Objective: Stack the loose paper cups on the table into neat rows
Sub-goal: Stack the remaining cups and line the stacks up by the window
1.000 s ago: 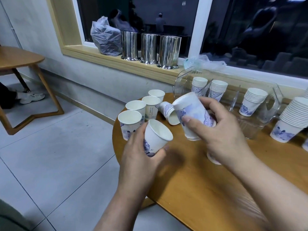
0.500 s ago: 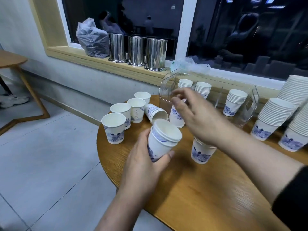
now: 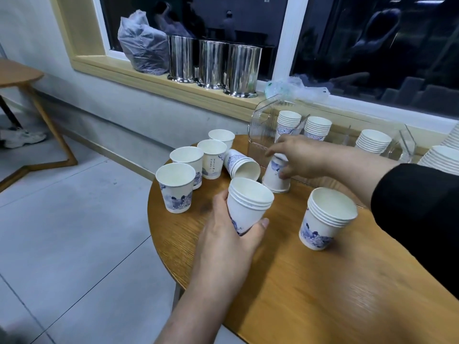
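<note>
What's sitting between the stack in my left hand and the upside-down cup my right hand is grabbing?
Only bare table top shows there in the head view.

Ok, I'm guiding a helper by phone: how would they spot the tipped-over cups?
Start at the round wooden table, at its far left edge where four single cups stand upright. Just right of them lies the tipped stack, the only cups on their side, mouth facing the camera.
</note>
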Action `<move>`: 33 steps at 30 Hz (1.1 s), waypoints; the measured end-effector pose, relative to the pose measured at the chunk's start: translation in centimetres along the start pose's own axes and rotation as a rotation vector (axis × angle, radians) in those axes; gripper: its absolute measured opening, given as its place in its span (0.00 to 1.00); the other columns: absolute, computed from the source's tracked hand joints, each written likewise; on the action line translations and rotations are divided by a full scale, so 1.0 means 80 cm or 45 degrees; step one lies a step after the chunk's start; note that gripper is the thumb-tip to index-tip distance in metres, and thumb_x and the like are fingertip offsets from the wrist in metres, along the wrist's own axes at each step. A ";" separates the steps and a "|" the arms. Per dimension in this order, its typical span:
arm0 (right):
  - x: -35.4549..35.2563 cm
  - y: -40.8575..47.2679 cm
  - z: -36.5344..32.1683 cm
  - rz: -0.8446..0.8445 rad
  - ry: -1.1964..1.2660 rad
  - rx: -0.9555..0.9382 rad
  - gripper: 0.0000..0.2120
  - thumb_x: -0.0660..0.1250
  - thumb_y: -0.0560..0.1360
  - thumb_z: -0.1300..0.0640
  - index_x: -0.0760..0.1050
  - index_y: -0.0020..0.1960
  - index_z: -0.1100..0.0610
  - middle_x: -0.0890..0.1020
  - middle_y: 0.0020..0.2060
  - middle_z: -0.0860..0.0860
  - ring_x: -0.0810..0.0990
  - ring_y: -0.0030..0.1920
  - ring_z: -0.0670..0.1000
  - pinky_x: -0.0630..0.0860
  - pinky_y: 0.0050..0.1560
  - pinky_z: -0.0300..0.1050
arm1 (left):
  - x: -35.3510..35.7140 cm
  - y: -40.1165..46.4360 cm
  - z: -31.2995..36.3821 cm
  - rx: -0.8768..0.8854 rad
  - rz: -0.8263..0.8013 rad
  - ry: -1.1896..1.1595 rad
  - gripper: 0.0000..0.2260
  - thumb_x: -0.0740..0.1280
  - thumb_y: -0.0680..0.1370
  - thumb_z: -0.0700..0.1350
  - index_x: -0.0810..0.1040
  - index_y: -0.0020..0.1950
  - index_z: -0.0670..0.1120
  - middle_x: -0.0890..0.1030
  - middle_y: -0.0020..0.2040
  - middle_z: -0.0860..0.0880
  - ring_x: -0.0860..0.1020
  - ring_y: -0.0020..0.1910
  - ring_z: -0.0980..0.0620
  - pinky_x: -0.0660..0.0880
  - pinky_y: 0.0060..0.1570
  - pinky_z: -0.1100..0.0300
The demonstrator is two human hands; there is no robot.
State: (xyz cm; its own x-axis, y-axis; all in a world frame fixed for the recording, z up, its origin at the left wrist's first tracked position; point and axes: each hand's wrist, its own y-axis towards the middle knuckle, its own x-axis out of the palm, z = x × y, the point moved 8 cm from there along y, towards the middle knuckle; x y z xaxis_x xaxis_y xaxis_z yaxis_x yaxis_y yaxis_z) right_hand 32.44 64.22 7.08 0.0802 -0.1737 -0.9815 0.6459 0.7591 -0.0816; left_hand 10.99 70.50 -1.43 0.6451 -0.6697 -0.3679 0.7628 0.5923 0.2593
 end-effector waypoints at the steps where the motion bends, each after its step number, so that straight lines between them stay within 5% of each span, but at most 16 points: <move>1: 0.001 -0.002 0.002 -0.007 0.002 0.016 0.31 0.75 0.72 0.50 0.68 0.72 0.46 0.71 0.63 0.53 0.74 0.61 0.57 0.75 0.59 0.52 | 0.000 0.000 0.000 -0.002 -0.001 0.002 0.29 0.74 0.72 0.60 0.63 0.68 0.63 0.78 0.59 0.61 0.77 0.59 0.56 0.76 0.59 0.51; 6: 0.001 -0.027 0.022 0.014 0.105 0.116 0.25 0.75 0.71 0.48 0.74 0.66 0.50 0.78 0.57 0.52 0.76 0.53 0.54 0.73 0.49 0.46 | -0.001 -0.002 0.004 -0.009 -0.018 0.012 0.30 0.74 0.72 0.60 0.63 0.69 0.62 0.77 0.60 0.61 0.77 0.59 0.57 0.76 0.58 0.52; 9: -0.029 -0.057 0.045 0.298 0.345 0.275 0.19 0.76 0.69 0.44 0.76 0.55 0.49 0.80 0.49 0.51 0.74 0.45 0.51 0.67 0.38 0.43 | -0.001 -0.004 0.008 -0.003 -0.029 0.007 0.30 0.74 0.72 0.60 0.63 0.69 0.62 0.77 0.60 0.61 0.77 0.58 0.58 0.77 0.58 0.52; 13: -0.061 -0.120 0.068 0.719 1.259 0.460 0.17 0.75 0.70 0.43 0.77 0.46 0.55 0.83 0.38 0.55 0.79 0.33 0.51 0.72 0.33 0.43 | -0.002 -0.006 0.015 -0.002 -0.025 -0.005 0.28 0.75 0.71 0.59 0.66 0.66 0.64 0.79 0.58 0.61 0.77 0.58 0.59 0.77 0.58 0.51; 15: -0.060 -0.144 0.052 0.737 1.794 0.417 0.16 0.76 0.71 0.48 0.76 0.47 0.58 0.85 0.44 0.62 0.83 0.37 0.54 0.82 0.39 0.49 | -0.003 -0.008 0.022 0.008 -0.023 -0.021 0.28 0.76 0.70 0.59 0.68 0.66 0.64 0.79 0.58 0.62 0.77 0.58 0.60 0.77 0.58 0.51; 18: -0.056 -0.172 0.015 0.682 2.122 0.329 0.15 0.75 0.72 0.52 0.75 0.52 0.60 0.85 0.48 0.62 0.84 0.43 0.57 0.82 0.47 0.54 | -0.005 -0.014 0.034 0.048 -0.012 -0.039 0.27 0.76 0.69 0.59 0.69 0.66 0.65 0.80 0.57 0.62 0.78 0.58 0.60 0.77 0.58 0.52; 21: -0.053 -0.199 -0.012 0.738 1.850 0.316 0.20 0.76 0.70 0.48 0.76 0.56 0.55 0.85 0.47 0.56 0.85 0.45 0.56 0.81 0.50 0.56 | -0.008 -0.021 0.046 0.088 0.007 -0.069 0.27 0.77 0.69 0.57 0.71 0.65 0.64 0.80 0.57 0.62 0.78 0.57 0.61 0.77 0.58 0.53; 25: -0.050 -0.215 -0.041 0.617 1.369 0.195 0.25 0.76 0.70 0.45 0.71 0.63 0.45 0.83 0.46 0.47 0.80 0.39 0.42 0.76 0.43 0.38 | -0.013 -0.026 0.053 0.133 0.018 -0.087 0.27 0.78 0.69 0.53 0.73 0.65 0.61 0.81 0.56 0.60 0.79 0.55 0.60 0.78 0.55 0.52; 28: -0.062 -0.220 -0.043 0.498 1.113 0.073 0.37 0.75 0.69 0.43 0.60 0.72 0.37 0.81 0.51 0.45 0.81 0.44 0.44 0.77 0.52 0.44 | -0.014 -0.026 0.054 0.179 -0.016 -0.042 0.27 0.78 0.69 0.49 0.73 0.65 0.61 0.80 0.56 0.60 0.78 0.56 0.60 0.77 0.56 0.53; 31: -0.077 -0.224 -0.054 0.301 0.688 -0.113 0.44 0.74 0.71 0.42 0.48 0.74 0.29 0.75 0.56 0.37 0.76 0.42 0.31 0.70 0.46 0.28 | -0.013 -0.024 0.056 0.218 -0.054 0.025 0.29 0.78 0.69 0.49 0.73 0.67 0.61 0.78 0.57 0.61 0.76 0.58 0.61 0.75 0.58 0.56; 33: -0.080 -0.225 -0.060 0.207 0.524 -0.151 0.39 0.73 0.71 0.43 0.52 0.73 0.30 0.72 0.50 0.33 0.72 0.40 0.25 0.67 0.41 0.23 | -0.010 -0.025 0.057 0.236 -0.084 0.053 0.29 0.78 0.68 0.51 0.73 0.67 0.62 0.77 0.57 0.62 0.75 0.58 0.61 0.74 0.58 0.57</move>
State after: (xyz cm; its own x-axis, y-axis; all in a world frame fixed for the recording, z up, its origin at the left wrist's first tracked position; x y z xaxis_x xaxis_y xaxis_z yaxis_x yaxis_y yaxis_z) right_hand 16.62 54.70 14.01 -0.1508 0.1988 -0.9684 0.5564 0.8267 0.0831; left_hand 9.18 67.83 2.40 0.5942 -0.6829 -0.4248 0.8008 0.4530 0.3919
